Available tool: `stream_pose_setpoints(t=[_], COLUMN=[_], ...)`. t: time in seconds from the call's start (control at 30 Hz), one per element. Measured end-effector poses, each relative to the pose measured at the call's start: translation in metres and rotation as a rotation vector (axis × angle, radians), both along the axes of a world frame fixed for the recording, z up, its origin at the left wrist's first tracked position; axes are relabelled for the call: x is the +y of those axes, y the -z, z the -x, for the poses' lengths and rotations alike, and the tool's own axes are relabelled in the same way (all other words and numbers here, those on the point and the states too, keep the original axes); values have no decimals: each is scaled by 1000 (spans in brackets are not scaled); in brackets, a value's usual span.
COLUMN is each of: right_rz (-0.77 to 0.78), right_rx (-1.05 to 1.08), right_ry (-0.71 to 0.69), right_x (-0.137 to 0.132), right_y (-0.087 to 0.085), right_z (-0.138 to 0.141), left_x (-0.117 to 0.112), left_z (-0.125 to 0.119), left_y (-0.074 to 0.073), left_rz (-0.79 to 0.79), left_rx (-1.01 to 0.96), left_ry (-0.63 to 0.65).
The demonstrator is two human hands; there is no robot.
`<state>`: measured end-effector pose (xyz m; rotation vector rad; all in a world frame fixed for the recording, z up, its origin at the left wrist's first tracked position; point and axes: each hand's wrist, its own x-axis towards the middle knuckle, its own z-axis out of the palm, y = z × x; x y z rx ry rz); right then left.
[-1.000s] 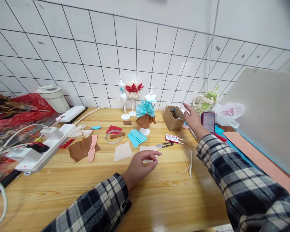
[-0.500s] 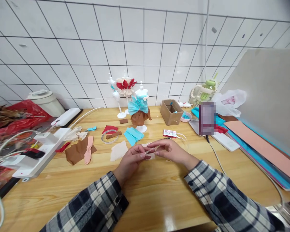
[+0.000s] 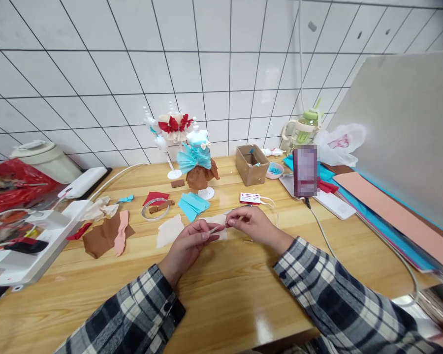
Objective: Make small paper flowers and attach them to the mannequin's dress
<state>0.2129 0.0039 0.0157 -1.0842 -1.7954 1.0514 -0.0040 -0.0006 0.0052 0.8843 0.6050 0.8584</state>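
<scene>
My left hand is closed, pinching a thin pale strip between thumb and fingers. The strip slants up to the right, and its material is too small to tell. Just right of it, my right hand has thumb and fingertips pressed together; whether something is between them is hidden. Under the fingers lies a pale crepe paper piece, partly covered. Left of my hands are a cream crepe paper piece and folded blue crepe paper.
Miniature mannequins, one in a blue and brown paper dress, stand toward the tiled wall. A small cardboard box and a phone stand to the right. A power strip with cables lies left. Brown paper is beside it.
My right fingertips have moved slightly away from the left hand, and the pale strip shows more plainly in the left. The camera view has shifted a little to the right.
</scene>
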Motion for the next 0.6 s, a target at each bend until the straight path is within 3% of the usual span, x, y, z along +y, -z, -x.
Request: stream_pose_setpoints(t=[0.13, 0.33, 0.6], right_rz=[-30, -326, -485], right_rx=[40, -35, -59], right_ry=[142, -64, 31], right_x=[-2, -10, -9], right_y=[-1, -5, 8], right_z=[0, 12, 22], left_x=[0, -3, -3], left_z=[1, 0, -3], left_y=[1, 1, 2], left_rz=[-2, -44, -75], left_rx=[19, 0, 41], left_ry=[-3, 36, 11])
